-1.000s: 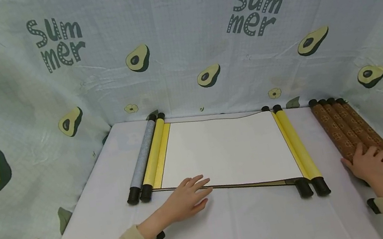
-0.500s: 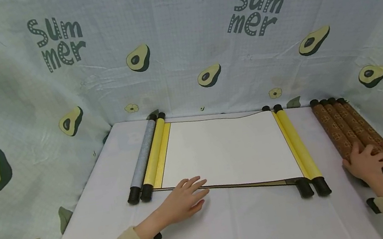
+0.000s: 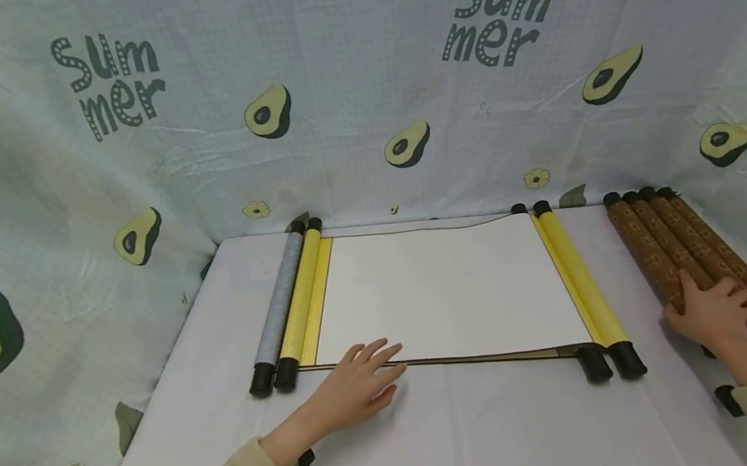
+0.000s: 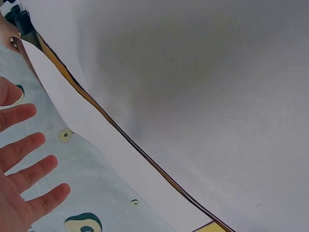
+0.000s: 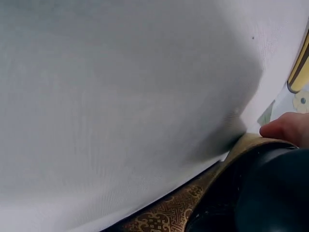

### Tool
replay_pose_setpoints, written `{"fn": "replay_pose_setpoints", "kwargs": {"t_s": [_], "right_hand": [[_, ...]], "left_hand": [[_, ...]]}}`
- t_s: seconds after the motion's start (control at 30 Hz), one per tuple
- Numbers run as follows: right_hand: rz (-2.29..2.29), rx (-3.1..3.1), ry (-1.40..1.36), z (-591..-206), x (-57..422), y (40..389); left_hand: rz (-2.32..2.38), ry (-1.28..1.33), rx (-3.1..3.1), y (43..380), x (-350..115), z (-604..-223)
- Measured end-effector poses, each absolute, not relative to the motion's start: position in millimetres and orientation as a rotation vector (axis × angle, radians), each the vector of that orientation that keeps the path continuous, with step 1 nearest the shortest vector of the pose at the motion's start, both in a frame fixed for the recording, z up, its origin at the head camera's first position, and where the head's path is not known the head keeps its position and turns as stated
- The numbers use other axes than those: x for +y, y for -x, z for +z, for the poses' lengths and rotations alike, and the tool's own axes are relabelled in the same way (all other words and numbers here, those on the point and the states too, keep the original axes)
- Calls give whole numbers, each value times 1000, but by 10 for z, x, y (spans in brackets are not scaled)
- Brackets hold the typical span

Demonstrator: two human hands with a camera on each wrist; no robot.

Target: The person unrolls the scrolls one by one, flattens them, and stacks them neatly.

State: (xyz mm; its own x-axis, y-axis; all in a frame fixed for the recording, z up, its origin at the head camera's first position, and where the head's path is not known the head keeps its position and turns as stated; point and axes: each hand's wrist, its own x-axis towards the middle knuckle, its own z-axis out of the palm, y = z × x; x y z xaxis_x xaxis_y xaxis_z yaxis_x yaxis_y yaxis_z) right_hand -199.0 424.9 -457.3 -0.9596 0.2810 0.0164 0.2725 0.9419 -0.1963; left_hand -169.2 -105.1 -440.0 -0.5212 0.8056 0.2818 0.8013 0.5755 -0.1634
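Note:
My left hand (image 3: 355, 388) is held with fingers spread above the near edge of an unrolled hanging scroll (image 3: 443, 295), its blank white sheet framed by yellow strips. In the left wrist view the fingers (image 4: 41, 164) are straight and hold nothing. At the far right, my right hand (image 3: 717, 316) grips the leftmost of several rolled brown patterned scrolls (image 3: 647, 253). Its thumb lies along the outer left side and the other fingers reach over the top. The right wrist view has a fingertip (image 5: 277, 128) against that roll, beside a big black end knob (image 5: 275, 188).
A grey-blue rolled scroll (image 3: 279, 302) lies along the left side of the open one. Yellow rollers (image 3: 582, 280) with black knobs (image 3: 627, 360) bound its right side. Avocado-print cloth (image 3: 331, 67) hangs behind the white table (image 3: 498, 443) and at both sides.
My left hand has drifted slightly left, still spread. My right hand has shifted a little left on the brown scrolls, a finger reaching further up the leftmost roll.

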Motion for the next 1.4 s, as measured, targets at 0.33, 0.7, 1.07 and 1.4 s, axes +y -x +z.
{"fn": "replay_pose_setpoints", "kwargs": {"t_s": [0.33,0.7,1.07,1.4], "right_hand": [[298,-3034,444,-4566,4185,1924],[265,-2983,332,-4522,4037,1880],[212,-2926,201,-4448,3862,1867],[206,-2895,113,-4366,3594,1882]], "left_hand": [[-12,1312,-2454,1680,-1078,-4436],[5,1296,-2450,1681,-1077,-4437],[4,1298,-2458,1682,-1074,-4420],[10,1300,-2459,1670,-1084,-4453]]}}
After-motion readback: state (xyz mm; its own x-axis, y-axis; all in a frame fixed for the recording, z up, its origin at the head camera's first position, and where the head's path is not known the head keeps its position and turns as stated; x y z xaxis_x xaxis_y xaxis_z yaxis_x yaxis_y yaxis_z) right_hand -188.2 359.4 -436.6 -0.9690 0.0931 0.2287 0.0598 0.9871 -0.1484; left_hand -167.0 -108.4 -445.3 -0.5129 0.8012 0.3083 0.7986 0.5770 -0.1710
